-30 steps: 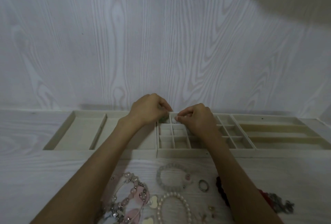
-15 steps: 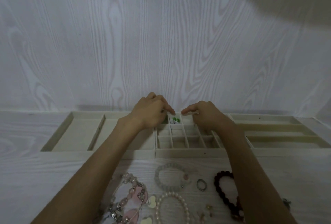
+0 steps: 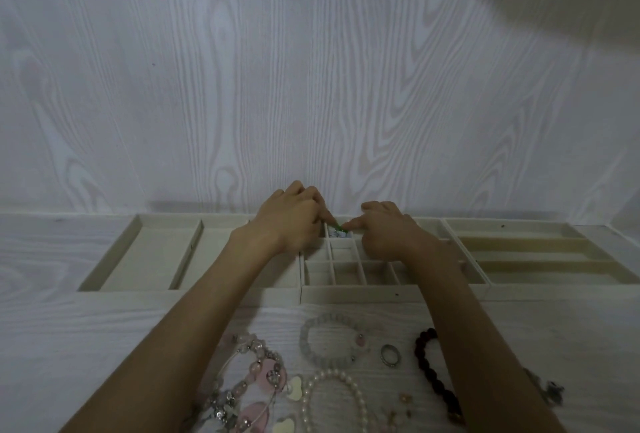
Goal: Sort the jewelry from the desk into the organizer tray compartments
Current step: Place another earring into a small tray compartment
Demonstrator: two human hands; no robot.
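We are seating a small green piece (image 3: pixel 337 227) in a back-row cell of the organizer tray (image 3: pixel 360 290). Our left hand (image 3: pixel 294 221) pinches it; our right hand (image 3: pixel 388 230) presses it with one straight finger, the others curled. Next, probably release and reach for the ring (image 3: pixel 390 355) on the surface in front of the tray.

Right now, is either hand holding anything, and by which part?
Both hands have fingertips on a small green piece over a back compartment; the exact grip cannot be told.
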